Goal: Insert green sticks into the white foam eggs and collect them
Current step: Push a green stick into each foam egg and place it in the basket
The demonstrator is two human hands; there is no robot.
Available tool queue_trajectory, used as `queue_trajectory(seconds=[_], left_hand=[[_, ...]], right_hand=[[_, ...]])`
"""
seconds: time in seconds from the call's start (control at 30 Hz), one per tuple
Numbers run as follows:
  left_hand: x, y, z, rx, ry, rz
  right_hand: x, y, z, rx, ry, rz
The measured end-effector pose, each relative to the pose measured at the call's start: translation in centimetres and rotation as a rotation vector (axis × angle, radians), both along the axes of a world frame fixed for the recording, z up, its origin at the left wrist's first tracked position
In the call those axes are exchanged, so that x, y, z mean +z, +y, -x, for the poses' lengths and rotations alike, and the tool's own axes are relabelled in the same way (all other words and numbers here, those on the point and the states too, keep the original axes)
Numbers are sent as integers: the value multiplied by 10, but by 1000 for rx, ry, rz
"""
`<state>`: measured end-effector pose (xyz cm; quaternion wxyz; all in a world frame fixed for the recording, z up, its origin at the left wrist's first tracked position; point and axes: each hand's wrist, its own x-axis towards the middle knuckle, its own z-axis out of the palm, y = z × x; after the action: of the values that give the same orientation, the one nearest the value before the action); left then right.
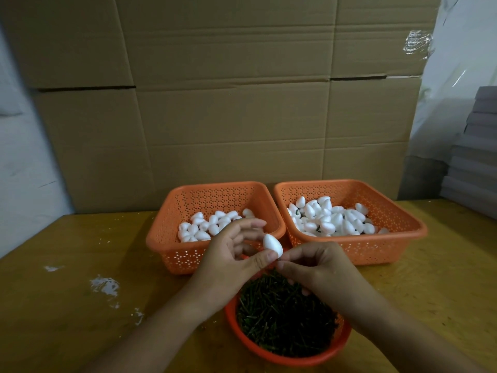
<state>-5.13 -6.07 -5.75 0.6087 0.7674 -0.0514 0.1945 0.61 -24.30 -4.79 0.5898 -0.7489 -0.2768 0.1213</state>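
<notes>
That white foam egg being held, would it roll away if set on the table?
Probably: the foam egg is rounded with no flat base. It looks light, since the left hand pinches it with fingertips only. The surface may dent easily.

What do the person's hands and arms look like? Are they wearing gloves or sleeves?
No gloves and no sleeves show. The left hand and right hand are bare, and so are both forearms down to the edge of the picture. No rings, watch or bracelets can be seen. The fingernails look short and plain.

Left hand [231, 254] pinches a foam egg [272, 245] at its fingertips; right hand [314, 267] fingertips meet the egg's lower end, above the stick bowl [285, 356].
</notes>
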Motion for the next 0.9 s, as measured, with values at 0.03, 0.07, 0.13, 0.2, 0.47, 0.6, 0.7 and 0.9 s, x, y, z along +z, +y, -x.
queue_trajectory(seconds=[0.03,0.07,0.13,0.2,0.47,0.6,0.7,0.9], left_hand=[[0,-1,0,7,-4,1],[0,-2,0,15,-8,3],[-1,-4,1,30,-20,10],[-1,-6,2,25,-25,5],[3,-7,4,-12,-10,-40],[6,-6,5,-63,47,28],[8,-5,5,-95,95,96],[11,-2,6,-177,148,119]], right_hand=[[0,1,1,4,15,2],[-1,1,2,8,30,1],[-1,2,3,5,56,-11],[-1,2,5,-18,72,-32],[1,3,9,-78,52,-45],[3,1,9,-52,29,-54],[5,0,9,7,-6,-35],[5,1,10,83,-5,-12]])
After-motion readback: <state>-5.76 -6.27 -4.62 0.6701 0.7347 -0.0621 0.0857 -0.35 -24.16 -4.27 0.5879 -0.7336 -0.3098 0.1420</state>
